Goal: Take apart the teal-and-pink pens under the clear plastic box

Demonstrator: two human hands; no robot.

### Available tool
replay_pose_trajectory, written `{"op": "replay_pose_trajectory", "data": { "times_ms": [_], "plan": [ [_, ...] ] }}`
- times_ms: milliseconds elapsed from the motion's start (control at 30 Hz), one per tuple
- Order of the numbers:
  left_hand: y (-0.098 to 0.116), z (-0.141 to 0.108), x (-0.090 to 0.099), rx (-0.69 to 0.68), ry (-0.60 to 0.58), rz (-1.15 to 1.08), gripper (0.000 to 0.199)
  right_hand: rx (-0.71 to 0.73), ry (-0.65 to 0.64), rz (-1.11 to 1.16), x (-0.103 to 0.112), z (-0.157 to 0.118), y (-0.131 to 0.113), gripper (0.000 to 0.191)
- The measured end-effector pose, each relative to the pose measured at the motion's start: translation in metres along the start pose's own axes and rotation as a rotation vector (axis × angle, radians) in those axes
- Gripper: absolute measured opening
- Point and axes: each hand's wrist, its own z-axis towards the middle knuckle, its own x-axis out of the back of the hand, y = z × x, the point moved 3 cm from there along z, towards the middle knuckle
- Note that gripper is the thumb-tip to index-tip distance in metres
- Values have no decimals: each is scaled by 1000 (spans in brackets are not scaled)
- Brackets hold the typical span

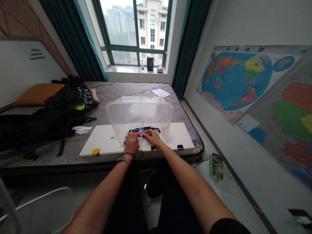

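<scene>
A clear plastic bin (140,112) lies on its side on white boxes (98,138), its opening facing me. Several pens (143,129), some red, teal and black, lie in a bunch at its opening. My left hand (132,143) is at the left end of the pens, fingers bent over them. My right hand (151,136) touches the right part of the bunch, with thumb and fingers close together around a slim pen. What sits under the left fingers is hidden.
The boxes stand on a grey mattress (136,87). Black bags (48,120) lie at the left, a white paper (160,93) behind the bin. At the right are a green bag (216,165) on the floor and wall maps (239,78).
</scene>
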Motion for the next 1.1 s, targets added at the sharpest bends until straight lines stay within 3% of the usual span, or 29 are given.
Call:
{"op": "replay_pose_trajectory", "data": {
  "times_ms": [467,700,1100],
  "plan": [
    [-1,-1,-1,-8,-9,18,36,20,25,-36,-2,-1,0,15],
    [0,-1,-1,-11,-1,17,36,43,-30,11,-2,1,4,19],
    [-1,-1,-2,-10,-12,23,37,30,-13,8,-2,1,3,21]
  ]
}}
